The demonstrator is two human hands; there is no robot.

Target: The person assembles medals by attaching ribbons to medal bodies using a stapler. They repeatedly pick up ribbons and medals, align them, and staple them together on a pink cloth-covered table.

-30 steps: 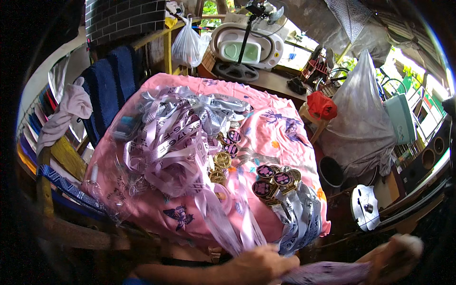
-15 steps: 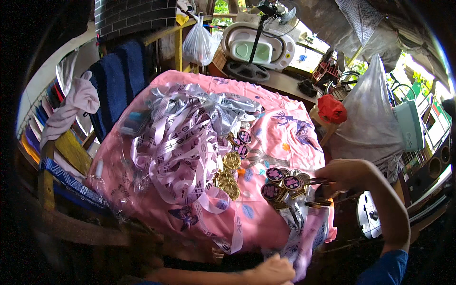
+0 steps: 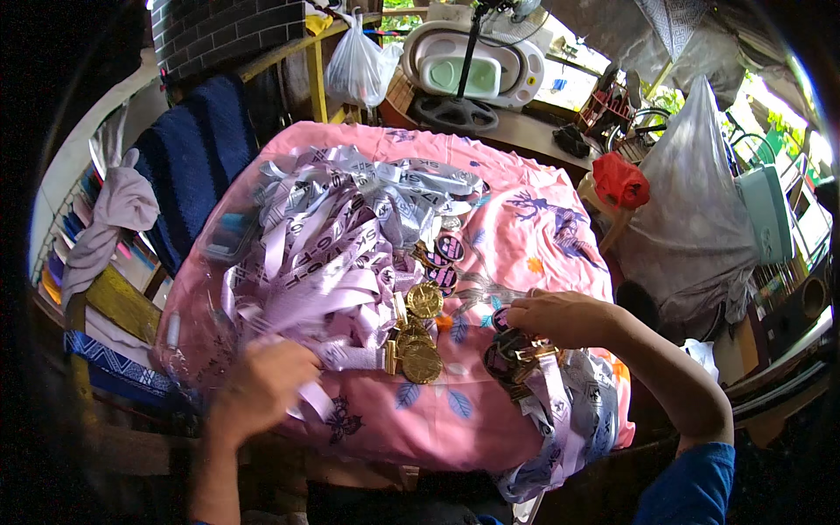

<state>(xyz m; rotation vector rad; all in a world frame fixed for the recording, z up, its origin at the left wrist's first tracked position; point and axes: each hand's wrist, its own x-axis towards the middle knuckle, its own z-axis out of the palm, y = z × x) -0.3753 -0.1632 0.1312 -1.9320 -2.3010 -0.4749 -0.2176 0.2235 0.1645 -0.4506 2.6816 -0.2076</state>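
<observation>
- A table [image 3: 455, 429] in front of me wears a pink printed cloth; a person in blue sleeves [image 3: 687, 490] works at its near edge.
- Purple ribbons [image 3: 328, 245] lie heaped on the left half, with silver ribbons [image 3: 429, 178] toward the far edge.
- The left hand [image 3: 267, 381] is at the heap's near side, fingers curled in against the purple ribbons. It is blurred — I cannot tell whether it is closed on them.
- Gold medals [image 3: 422, 360] lie near the table's middle, faces up, clasps toward the left edge; one ribbon runs from there toward the left hand.
- The right hand [image 3: 564, 317] reaches over a medal cluster [image 3: 503, 354] near the right edge, fingertips toward the left edge. Whether they are clamped on a medal, I cannot tell.
- From that cluster a ribbon bundle [image 3: 564, 420] runs lengthwise to the near right corner and spills over the near edge.
- The ribbons look light, limp and slippery; the medals look stiff and likely heavier — best taken by the rim, or by the ribbon close to the clasp.
- Beyond the right edge sits a red bag [image 3: 621, 181].
</observation>
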